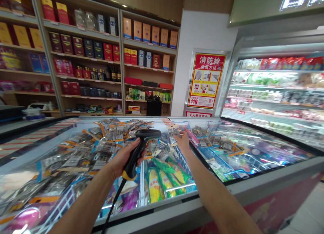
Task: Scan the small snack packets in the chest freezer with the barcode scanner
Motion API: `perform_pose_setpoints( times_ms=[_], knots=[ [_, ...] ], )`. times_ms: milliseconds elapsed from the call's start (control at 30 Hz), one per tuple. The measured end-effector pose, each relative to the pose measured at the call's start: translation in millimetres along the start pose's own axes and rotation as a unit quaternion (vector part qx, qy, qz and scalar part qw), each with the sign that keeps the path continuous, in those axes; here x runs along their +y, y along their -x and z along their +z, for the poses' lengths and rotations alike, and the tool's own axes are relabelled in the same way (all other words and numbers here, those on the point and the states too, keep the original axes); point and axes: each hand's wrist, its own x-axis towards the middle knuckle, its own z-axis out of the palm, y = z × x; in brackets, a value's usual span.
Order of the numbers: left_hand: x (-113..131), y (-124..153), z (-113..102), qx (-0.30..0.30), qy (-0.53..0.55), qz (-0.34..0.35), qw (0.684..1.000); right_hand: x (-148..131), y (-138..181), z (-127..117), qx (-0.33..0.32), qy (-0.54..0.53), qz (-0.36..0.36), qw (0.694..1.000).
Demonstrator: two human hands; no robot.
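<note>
- The black barcode scanner (145, 136) is held in the left hand (123, 161), over the middle of the freezer. The fingers are wrapped tight around its handle, which has a yellow band at the bottom.
- A black cable (113, 203) hangs down from the handle toward the near edge.
- The right hand (182, 141) is stretched further in, and its fingertips are laid on a clear packet (174, 132). It seems to be pinched, but at this distance that cannot be told for sure.
- Both hands are above a long chest freezer (253, 188) with glass lids. It is filled with clear packets, and yellow corn packs (155, 185) lie in a wire basket.
- Wooden shelves (86, 95) with boxes and bottles are seen behind on the left.
- A red poster (206, 80) is fixed on the white wall.
- An open cooler (278, 92) with lit shelves stands on the right.
</note>
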Motion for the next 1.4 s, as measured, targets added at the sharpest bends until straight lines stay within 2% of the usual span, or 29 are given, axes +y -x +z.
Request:
perform_pose_setpoints(
  times_ms=[133,400,600,733,800,867,967,1033,1100,1233,1400],
  knots=[
    [1,-1,-2,0.010,0.001,0.006,1.000,4,-8,-21,0.025,0.009,0.031,0.999],
    [3,-1,-4,0.047,-0.004,-0.006,0.999,42,-30,-89,0.057,0.229,0.074,0.969],
    [8,2,-3,0.079,-0.011,-0.010,0.997,64,-30,-101,0.083,0.331,0.057,0.938],
    [13,5,-4,0.096,-0.007,-0.008,0.995,62,-28,-101,0.100,0.343,0.049,0.933],
    [13,6,-5,0.092,-0.004,-0.007,0.996,51,-26,-98,0.114,0.329,0.032,0.937],
    [13,6,-6,0.089,-0.009,-0.001,0.996,34,-21,-88,0.098,0.299,0.006,0.949],
    [12,6,-6,0.089,-0.020,0.012,0.996,1,-7,-61,-0.004,0.246,-0.048,0.968],
    [12,6,-5,0.090,-0.024,0.012,0.996,-19,7,-37,-0.078,0.222,-0.085,0.968],
    [13,7,-3,0.094,-0.024,0.008,0.995,-34,21,-14,-0.125,0.213,-0.101,0.964],
    [14,8,-2,0.104,-0.019,0.004,0.994,-52,40,18,-0.138,0.205,-0.101,0.964],
    [13,6,-6,0.088,-0.012,0.006,0.996,-64,43,31,-0.154,0.215,-0.034,0.964]
  ],
)
